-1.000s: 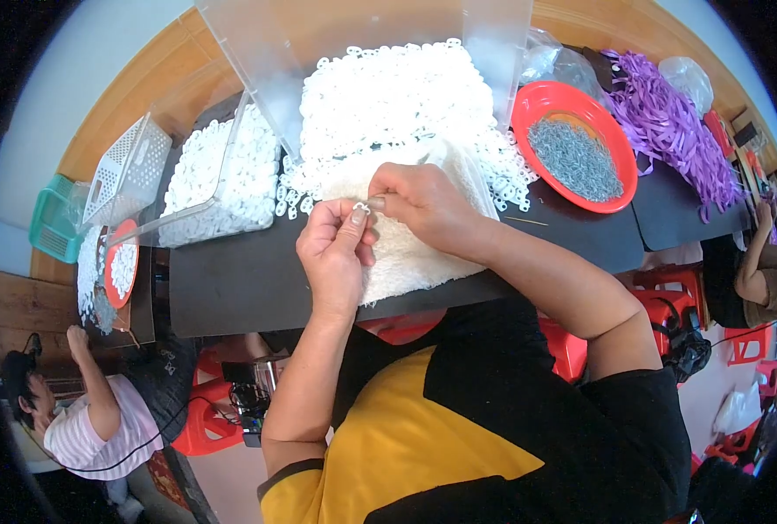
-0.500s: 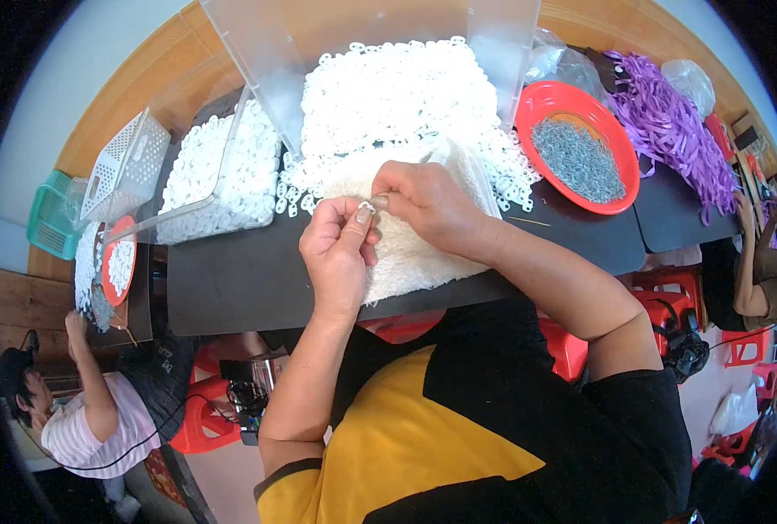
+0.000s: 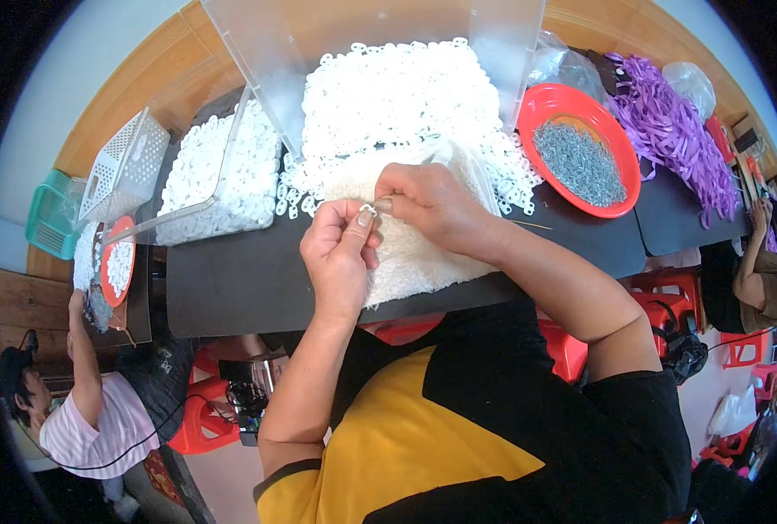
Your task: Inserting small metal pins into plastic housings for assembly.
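My left hand [image 3: 339, 253] pinches a small white plastic piece [image 3: 368, 210] between thumb and forefinger. Right beside it, my right hand [image 3: 432, 210] has its thumb and forefinger pressed together at the piece's edge; whatever lies between those fingertips is too small to make out. Both hands are above a cream towel [image 3: 414, 266] laid on the dark table [image 3: 240, 288]. Beyond them a large heap of white two-holed plastic pieces [image 3: 397, 92] spills from a clear plastic bin [image 3: 379, 19] onto the towel and table.
To the right stand a red bowl [image 3: 624, 196] of small metal parts [image 3: 580, 162] and a pile of purple ribbons [image 3: 676, 140]. A clear box [image 3: 179, 210] of white pieces stands left. A person [image 3: 100, 419] works at a side table at far left; another person [image 3: 759, 279] sits far right.
My hands stay together at almost the same spot, and slightly more of the white piece shows. The person at far left has reached an arm farther forward.
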Motion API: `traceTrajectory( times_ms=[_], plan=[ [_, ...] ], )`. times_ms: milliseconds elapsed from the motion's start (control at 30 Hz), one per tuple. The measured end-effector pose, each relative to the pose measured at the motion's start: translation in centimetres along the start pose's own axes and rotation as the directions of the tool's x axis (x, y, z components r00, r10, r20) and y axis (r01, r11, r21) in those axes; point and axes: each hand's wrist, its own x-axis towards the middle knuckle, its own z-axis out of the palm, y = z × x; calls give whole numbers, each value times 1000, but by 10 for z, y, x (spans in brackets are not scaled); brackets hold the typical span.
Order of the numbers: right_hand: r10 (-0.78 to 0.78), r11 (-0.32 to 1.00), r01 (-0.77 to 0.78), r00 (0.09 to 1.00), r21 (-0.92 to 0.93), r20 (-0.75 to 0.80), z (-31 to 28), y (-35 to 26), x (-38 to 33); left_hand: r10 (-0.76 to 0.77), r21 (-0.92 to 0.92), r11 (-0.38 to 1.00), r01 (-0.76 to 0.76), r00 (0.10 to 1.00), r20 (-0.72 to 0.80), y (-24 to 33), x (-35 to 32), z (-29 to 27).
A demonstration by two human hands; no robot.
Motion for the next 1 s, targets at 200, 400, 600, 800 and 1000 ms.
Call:
traceTrajectory(
  times_ms=[200, 400, 600, 800, 1000],
  plan=[
    [-6, 1000, 7, 1000, 20, -6, 0, 2, 0, 3, -3, 1000, -3, 1000, 4, 0, 0, 0],
    [22, 998, -22, 1000, 51, -2, 1, 1, 0, -6, 8, 1000, 6, 1000, 0, -2, 0, -1],
    [24, 1000, -25, 1000, 6, 12, -2, -2, 0, 2, -2, 1000, -2, 1000, 5, -1, -1, -1],
    [-29, 1000, 29, 999, 1, -19, 2, 1, -1, 3, -10, 1000, -3, 1000, 5, -2, -1, 0],
    [-43, 999, 43, 999, 12, -7, 4, -4, -3, 6, 2, 1000, -6, 1000, 1, -2, -1, 0]
  ],
)
